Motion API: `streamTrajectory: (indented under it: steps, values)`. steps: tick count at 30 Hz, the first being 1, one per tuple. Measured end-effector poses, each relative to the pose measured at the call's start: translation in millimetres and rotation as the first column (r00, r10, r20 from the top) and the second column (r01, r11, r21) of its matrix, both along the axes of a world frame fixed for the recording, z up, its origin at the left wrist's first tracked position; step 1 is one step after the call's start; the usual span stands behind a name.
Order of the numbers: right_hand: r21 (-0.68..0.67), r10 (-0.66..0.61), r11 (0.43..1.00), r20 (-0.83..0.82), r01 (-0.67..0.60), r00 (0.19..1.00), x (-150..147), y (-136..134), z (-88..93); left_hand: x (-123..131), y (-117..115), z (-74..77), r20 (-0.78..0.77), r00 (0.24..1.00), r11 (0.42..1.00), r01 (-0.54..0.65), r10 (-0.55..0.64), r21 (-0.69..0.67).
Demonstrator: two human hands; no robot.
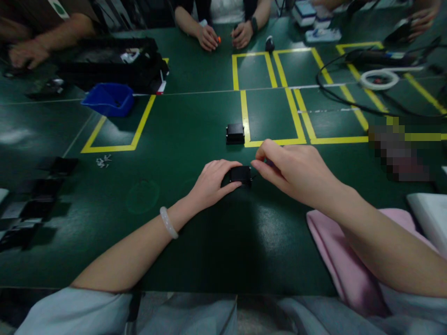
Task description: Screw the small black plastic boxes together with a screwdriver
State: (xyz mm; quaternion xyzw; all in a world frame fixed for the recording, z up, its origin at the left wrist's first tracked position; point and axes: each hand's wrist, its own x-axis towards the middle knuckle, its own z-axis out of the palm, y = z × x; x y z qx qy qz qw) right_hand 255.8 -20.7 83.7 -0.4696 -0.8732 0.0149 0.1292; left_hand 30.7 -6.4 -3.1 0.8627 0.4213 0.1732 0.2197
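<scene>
My left hand (213, 183) grips a small black box (240, 175) on the green table (174, 139), thumb and fingers wrapped round its left side. My right hand (291, 170) hovers just right of the box, fingertips pinched together above its right edge; whatever they pinch is too small to make out. A second black box (235, 133) sits a short way farther out, beside a yellow tape line.
Yellow tape rectangles (270, 116) mark the table. A blue bin (109, 98) and a black case (111, 63) stand far left. Black parts (42, 195) lie along the left edge, small white bits (103, 161) nearby. Other people's hands (223, 36) rest at the far side; cables (370, 79) far right. Pink cloth (335, 242) near right.
</scene>
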Motion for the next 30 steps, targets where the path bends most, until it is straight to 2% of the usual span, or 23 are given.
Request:
streamTrajectory:
  steps: [4,9,15,21,30]
  values:
    - [-0.024,-0.022,0.999,0.006,0.022,1.000,-0.9,0.3,-0.5,-0.1,-0.1,-2.0,-0.003,1.000,1.000,0.010,-0.010,0.017]
    - [0.014,-0.002,1.000,-0.033,0.003,0.999,-0.2,0.8,-1.7,-0.1,-0.5,-2.3,-0.013,1.000,1.000,0.004,-0.004,0.018]
    - [0.007,-0.003,1.000,0.025,0.002,1.000,-1.1,-1.2,0.6,0.2,0.2,-1.5,-0.006,1.000,1.000,0.003,-0.003,0.005]
    - [-0.014,0.003,1.000,-0.039,-0.004,0.999,-1.9,-1.0,-1.3,-0.1,0.5,-2.3,-0.012,1.000,1.000,0.001,-0.001,0.006]
    - [-0.013,-0.035,0.999,0.013,0.035,0.999,-2.9,-1.2,-0.9,-0.3,0.6,-3.0,-0.003,1.000,1.000,0.004,-0.004,0.013]
